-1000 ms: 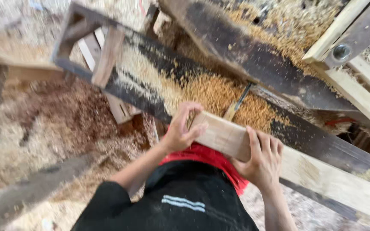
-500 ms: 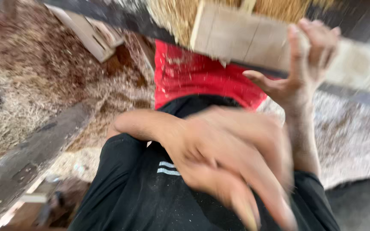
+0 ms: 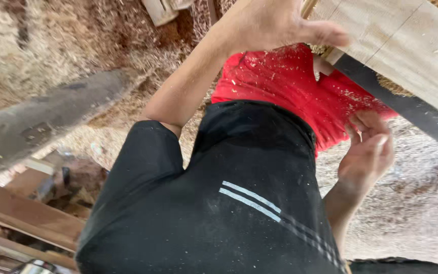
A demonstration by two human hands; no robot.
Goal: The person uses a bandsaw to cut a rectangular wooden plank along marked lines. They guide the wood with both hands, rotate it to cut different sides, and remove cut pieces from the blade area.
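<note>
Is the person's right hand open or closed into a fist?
Loosely open. The right hand hangs free beside the red cloth, fingers curled but apart, holding nothing. The left hand rests against the pale plank.

The left hand (image 3: 267, 23) is back by the plank (image 3: 406, 45), while the right hand (image 3: 366, 152) has dropped off it.

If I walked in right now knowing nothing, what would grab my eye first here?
Probably the bright red cloth dusted with sawdust, in the middle above the black shirt. Next, the pale wooden plank at the upper right, with the left hand against its end, while the right hand hangs loosely curled and empty below it. All around, the ground is thick with sawdust and shavings.
</note>
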